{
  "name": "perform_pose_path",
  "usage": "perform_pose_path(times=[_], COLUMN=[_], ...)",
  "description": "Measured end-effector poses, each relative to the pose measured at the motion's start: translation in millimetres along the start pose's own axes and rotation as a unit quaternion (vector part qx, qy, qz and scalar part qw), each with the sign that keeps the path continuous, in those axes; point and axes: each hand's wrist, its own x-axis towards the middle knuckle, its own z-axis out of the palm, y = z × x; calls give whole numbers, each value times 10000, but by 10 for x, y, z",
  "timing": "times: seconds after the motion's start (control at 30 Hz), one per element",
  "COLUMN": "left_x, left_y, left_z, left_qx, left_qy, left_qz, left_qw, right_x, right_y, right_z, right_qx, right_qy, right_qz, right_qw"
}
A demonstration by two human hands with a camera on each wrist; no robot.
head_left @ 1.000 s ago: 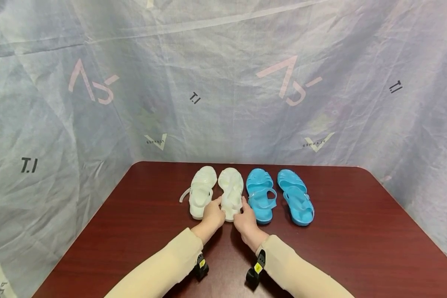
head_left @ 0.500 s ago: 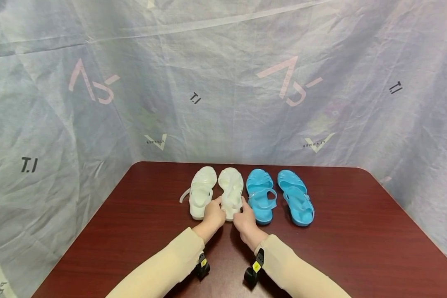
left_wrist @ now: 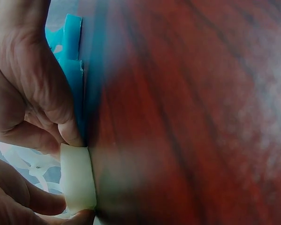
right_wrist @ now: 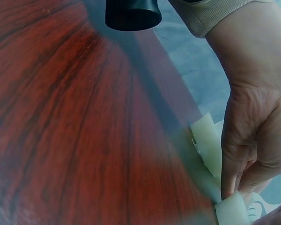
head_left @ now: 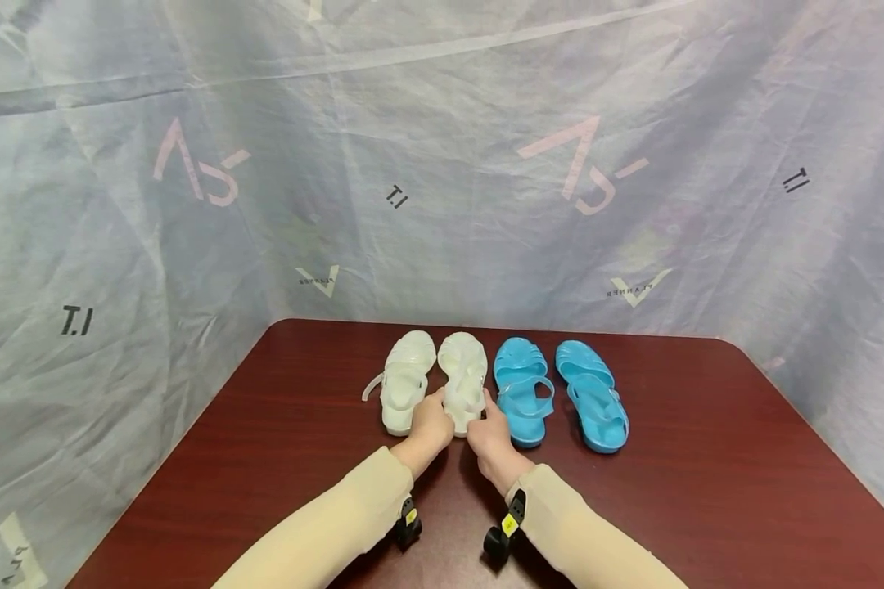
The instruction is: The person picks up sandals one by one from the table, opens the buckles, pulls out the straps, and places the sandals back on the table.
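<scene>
Two white sandals and two blue sandals lie in a row near the table's far side, toes pointing away. My left hand [head_left: 431, 421] and right hand [head_left: 490, 433] hold the heel end of the inner white sandal [head_left: 462, 357], one from each side. In the left wrist view, fingers of both hands meet the sides of its pale heel [left_wrist: 77, 178]. The outer white sandal [head_left: 411, 352], its strap sticking out leftward, lies just beyond my left hand. Closest to my right hand is the inner blue sandal [head_left: 520, 360]; the outer blue sandal [head_left: 588, 380] lies tilted farther right.
The dark red wooden table [head_left: 302, 442] ends at a far edge just behind the sandals. A grey printed cloth [head_left: 457, 204] hangs around its back and sides. Black wrist cameras, such as the right one [head_left: 497, 542], hang under both sleeves.
The head view has turned slightly, so the whole scene sits a little farther right. Both hands stay at the inner white sandal's heel, and the row of sandals looks unchanged.
</scene>
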Motion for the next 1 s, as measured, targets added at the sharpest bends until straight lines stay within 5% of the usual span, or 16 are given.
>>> perform_pose_path(times=[0.27,1.0], left_x=[22,6], left_y=[5,7], left_z=[-3,17], left_qx=[200,-315], left_qy=[30,-100], left_qz=[142,-127], left_qw=[9997,9994], right_x=[16,-23], right_y=[-18,5], right_z=[0,-26], right_qx=[72,122], right_qy=[30,4], right_qz=[-43,-290], right_qw=[10000,9995])
